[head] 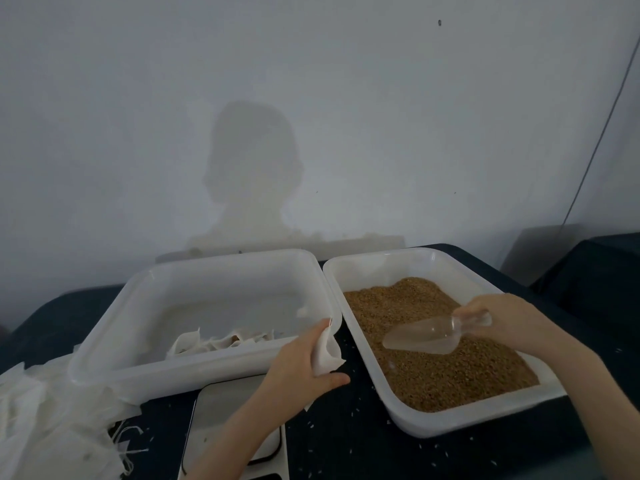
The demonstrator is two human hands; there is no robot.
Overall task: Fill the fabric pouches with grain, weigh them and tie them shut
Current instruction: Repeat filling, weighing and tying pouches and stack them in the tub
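Note:
My left hand (301,362) grips a small white fabric pouch (325,351) in the gap between the two white tubs, above the dark table. My right hand (509,317) holds a clear plastic scoop (422,336) by its handle, its empty bowl hovering just over the brown grain (433,358) in the right tub (450,424). A white scale (228,410) lies under my left forearm, partly hidden by it.
The left tub (114,372) holds a few flat pouches (221,341) near its front wall. A heap of white pouches with strings (52,424) lies at the lower left. Loose grains dot the dark tablecloth (346,445). A wall stands close behind.

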